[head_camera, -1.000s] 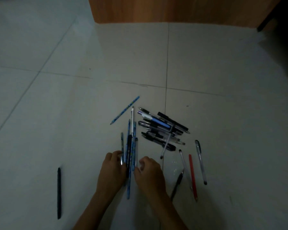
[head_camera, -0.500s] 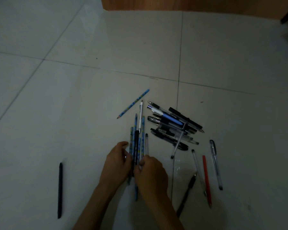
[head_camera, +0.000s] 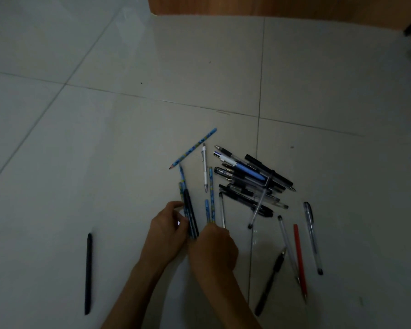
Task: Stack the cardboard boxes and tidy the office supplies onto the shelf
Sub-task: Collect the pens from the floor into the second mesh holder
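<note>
The left hand [head_camera: 169, 230] is gripping one black pen [head_camera: 189, 210] and a few blue pencils [head_camera: 182, 177] on the floor [head_camera: 105, 162]. Two other pencils [head_camera: 211, 198] and one clear pen [head_camera: 221, 210] are running under the right hand [head_camera: 214, 248]. I cannot tell if it is holding them. Half a second ago both hands were squeezing one bunch, and now it is sitting as two. One red pen [head_camera: 300, 260] is lying nearby. The pale tile floor is ending at a wooden board [head_camera: 271, 5] in a dim room.

blue-patterned pencil [head_camera: 193, 148], red pen [head_camera: 300, 260], white pen [head_camera: 204, 167].
</note>
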A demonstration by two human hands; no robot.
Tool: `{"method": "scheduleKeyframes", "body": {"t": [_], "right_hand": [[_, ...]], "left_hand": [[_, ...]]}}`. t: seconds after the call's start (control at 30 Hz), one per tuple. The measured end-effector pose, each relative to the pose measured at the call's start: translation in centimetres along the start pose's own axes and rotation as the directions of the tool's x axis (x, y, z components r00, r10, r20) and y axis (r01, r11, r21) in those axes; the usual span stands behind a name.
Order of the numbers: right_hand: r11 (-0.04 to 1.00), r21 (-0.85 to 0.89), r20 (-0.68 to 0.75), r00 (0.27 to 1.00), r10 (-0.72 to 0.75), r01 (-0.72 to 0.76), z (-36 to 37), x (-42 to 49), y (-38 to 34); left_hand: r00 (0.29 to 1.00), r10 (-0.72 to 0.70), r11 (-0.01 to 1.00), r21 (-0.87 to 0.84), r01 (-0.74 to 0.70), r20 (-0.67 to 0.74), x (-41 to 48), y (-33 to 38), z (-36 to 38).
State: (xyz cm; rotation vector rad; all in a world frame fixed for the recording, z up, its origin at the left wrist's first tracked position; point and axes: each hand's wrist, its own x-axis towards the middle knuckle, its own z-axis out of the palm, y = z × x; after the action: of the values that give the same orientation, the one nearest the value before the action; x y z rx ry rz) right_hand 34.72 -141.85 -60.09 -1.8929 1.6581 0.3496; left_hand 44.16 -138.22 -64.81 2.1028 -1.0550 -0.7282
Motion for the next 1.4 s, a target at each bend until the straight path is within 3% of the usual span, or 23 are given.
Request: {"method": "scheduleKeyframes", "body": {"t": [0.17,0.33,0.47,0.6,0.7,0.87,1.0,1.17,1.4], "right_hand": [[0.996,0.016,-0.053,0.995,0.083,-0.082,-1.9,-0.8,3.4],[0.973,-0.034,-0.036,0.973,0.227,-0.228,-2.8,0.1,6.6],[0.965,-0.043,-0.015,0.966,0.257,-0.258,-2.5,0.4,7.5],[0.980,-0.026,-0.090,0.976,0.196,-0.199,-2.4,0.1,7.2],[0.996,0.079,-0.160,0.986,0.042,-0.030,-2.4,0.3,5.9],[0.973,0.196,-0.139,0.986,-0.096,0.123,-2.3,2.4,2.5],[0.959,0.238,-0.134,0.983,-0.123,0.153,-1.9,3.0,1.2],[0.961,0.242,-0.101,0.989,-0.111,0.133,-1.1,2.3,1.9],[0.963,0.234,-0.066,0.991,-0.119,0.132,-0.7,1.6,2.7]], "left_hand": [[0.998,-0.004,0.999,0.047,0.006,-0.057,0.0,1.1,0.9],[1.000,-0.030,0.945,0.327,0.030,-0.004,-1.6,3.3,3.2],[0.998,0.057,0.878,0.475,-0.059,0.019,-2.2,3.2,4.5],[0.999,0.012,0.902,0.432,0.004,-0.034,-1.6,2.6,3.9],[0.998,0.020,0.905,0.426,0.004,-0.052,-1.1,2.2,3.6],[0.990,-0.016,0.897,0.435,0.075,-0.139,-0.6,1.6,2.9],[0.980,-0.024,0.867,0.484,0.120,-0.200,0.0,0.9,2.3],[0.967,0.011,0.753,0.639,0.159,-0.254,0.2,-0.1,1.4],[0.976,-0.102,0.778,0.596,0.199,-0.193,-0.5,-0.4,0.9]]}}
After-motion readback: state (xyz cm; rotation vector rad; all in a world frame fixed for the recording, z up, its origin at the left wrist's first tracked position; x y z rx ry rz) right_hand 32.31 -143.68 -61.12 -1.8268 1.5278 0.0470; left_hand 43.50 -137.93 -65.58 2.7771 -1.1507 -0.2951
